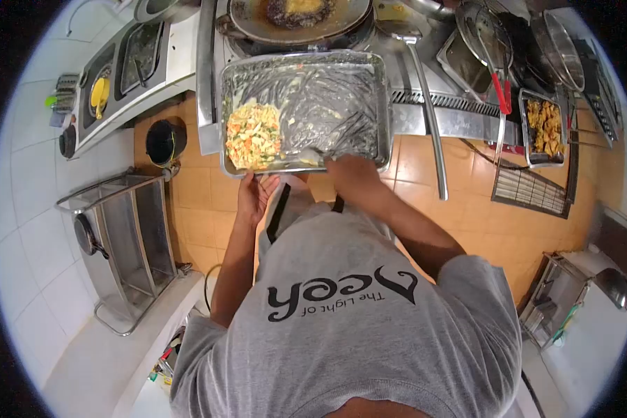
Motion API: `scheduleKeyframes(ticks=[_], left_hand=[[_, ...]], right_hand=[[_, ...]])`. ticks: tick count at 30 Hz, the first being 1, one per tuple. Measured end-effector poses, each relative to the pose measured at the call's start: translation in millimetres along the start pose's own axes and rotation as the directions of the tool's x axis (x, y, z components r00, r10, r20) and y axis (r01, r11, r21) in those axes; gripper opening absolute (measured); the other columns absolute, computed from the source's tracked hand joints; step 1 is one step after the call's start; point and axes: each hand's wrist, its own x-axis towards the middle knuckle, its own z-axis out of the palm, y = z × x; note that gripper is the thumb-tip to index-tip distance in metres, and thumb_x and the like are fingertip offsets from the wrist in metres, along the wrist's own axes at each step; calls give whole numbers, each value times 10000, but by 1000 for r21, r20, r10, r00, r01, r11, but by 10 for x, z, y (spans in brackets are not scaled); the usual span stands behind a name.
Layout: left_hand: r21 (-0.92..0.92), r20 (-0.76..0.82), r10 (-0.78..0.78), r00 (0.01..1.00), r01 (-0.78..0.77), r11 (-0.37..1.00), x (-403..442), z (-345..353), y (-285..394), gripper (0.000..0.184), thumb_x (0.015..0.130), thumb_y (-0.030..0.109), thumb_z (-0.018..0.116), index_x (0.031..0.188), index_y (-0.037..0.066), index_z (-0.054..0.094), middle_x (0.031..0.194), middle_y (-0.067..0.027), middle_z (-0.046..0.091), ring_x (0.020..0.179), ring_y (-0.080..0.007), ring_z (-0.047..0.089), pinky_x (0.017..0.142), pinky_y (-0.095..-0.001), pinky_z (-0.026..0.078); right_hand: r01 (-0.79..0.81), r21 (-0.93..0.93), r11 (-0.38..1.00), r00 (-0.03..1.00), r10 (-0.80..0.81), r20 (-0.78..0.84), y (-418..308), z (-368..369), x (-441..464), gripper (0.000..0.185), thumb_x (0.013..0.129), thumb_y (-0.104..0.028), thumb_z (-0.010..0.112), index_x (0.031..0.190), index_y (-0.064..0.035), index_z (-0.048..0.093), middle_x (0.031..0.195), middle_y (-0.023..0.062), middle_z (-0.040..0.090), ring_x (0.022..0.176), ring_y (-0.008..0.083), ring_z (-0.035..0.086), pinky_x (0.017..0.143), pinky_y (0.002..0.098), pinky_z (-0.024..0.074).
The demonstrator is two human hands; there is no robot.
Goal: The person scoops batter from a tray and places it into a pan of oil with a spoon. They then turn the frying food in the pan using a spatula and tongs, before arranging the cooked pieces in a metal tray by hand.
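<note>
At the front edge of the counter (467, 129), a worker in a grey T-shirt (341, 334) tends a steel tray (334, 90), which overlaps that edge; whether the metal bears its weight is unclear. The left hand (258, 198) is at the tray's near rim, toward its left corner, fingers partly parted, though it cannot be told whether that grip pinches the rim. The right hand (355, 182), at the tray's near rim right of centre, has its grip curled around what looks like a spoon (311, 155), the handle mostly hidden.

Crumbly orange-and-yellow mix (253, 137) lies heaped at the tray's left end. Judging by that heap, much of the gathering appears done; pale smears and scraps across the tray's middle and right seem to be what is left. Beyond the tray stands a pan (247, 14); well to its right sits fried food (545, 129).
</note>
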Motion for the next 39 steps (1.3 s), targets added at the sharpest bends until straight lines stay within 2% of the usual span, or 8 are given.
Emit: scheduleKeyframes(ticks=[6, 9, 13, 16, 19, 28, 32, 39], left_hand=[[-20, 246, -232, 941, 245, 969, 0, -14, 423, 556, 905, 348, 425, 1216, -96, 303, 1183, -228, 466, 1103, -337, 491, 973, -426, 383], [42, 323, -328, 888, 333, 942, 67, -39, 536, 541, 906, 356, 423, 1218, -74, 321, 1189, -230, 464, 1126, -326, 472, 974, -423, 388], [107, 389, -491, 780, 491, 864, 321, -205, 616, 418, 914, 241, 428, 1213, -47, 373, 1198, -193, 487, 1116, -291, 494, 984, -409, 390], [116, 362, -551, 752, 550, 827, 382, -201, 611, 350, 915, 181, 437, 1177, -47, 403, 1189, -206, 488, 1113, -280, 497, 981, -394, 399], [98, 433, -543, 720, 561, 822, 425, -234, 601, 326, 909, 147, 449, 1169, -46, 408, 1175, -201, 495, 1106, -271, 502, 978, -383, 407], [131, 353, -552, 756, 544, 829, 434, -212, 668, 267, 919, 117, 437, 1145, -23, 409, 1180, -184, 485, 1108, -278, 495, 962, -387, 428], [112, 370, -584, 722, 589, 800, 462, -290, 640, 260, 918, 118, 441, 1139, -13, 407, 1197, -175, 476, 1100, -284, 498, 950, -394, 436], [135, 344, -509, 789, 494, 859, 413, -268, 601, 348, 876, 154, 497, 1166, -15, 406, 1175, -168, 503, 1051, -310, 527, 983, -413, 390]], right_hand=[[-191, -79, 978, 968, 174, -180, 58, -37, -43, 153, 715, -133, 552, 718, -1, 630, 711, 190, 626, 677, 324, 637, 570, 414, 513], [-3, -100, 995, 985, -14, -170, -433, 171, 210, 147, 710, -116, 542, 705, 7, 623, 709, 193, 622, 653, 344, 627, 573, 429, 509], [-159, -6, 987, 936, 149, -319, -581, 18, 218, 166, 702, -121, 551, 775, 3, 632, 767, 221, 623, 755, 355, 629, 649, 455, 500], [-383, -19, 923, 917, 378, -129, -579, -52, 158, 179, 693, -95, 551, 818, 1, 636, 849, 224, 621, 808, 363, 614, 697, 437, 491], [-236, -8, 972, 968, 236, 90, -710, 151, 449, 241, 700, -91, 535, 907, -46, 650, 916, 199, 626, 842, 347, 610, 760, 411, 479], [-427, 177, 887, 717, 451, -531, -622, 28, 768, 361, 784, -77, 469, 1127, -132, 567, 872, 166, 632, 783, 353, 611, 602, 441, 503], [-90, -13, 996, 875, 73, -478, -622, 634, 887, 421, 780, -51, 459, 1183, -152, 518, 847, 148, 604, 707, 330, 608, 600, 433, 502], [-328, 13, 945, 824, 293, -485, -283, 363, 893, 514, 739, 14, 514, 1237, -100, 455, 1026, 162, 576, 747, 313, 626, 579, 386, 525]])
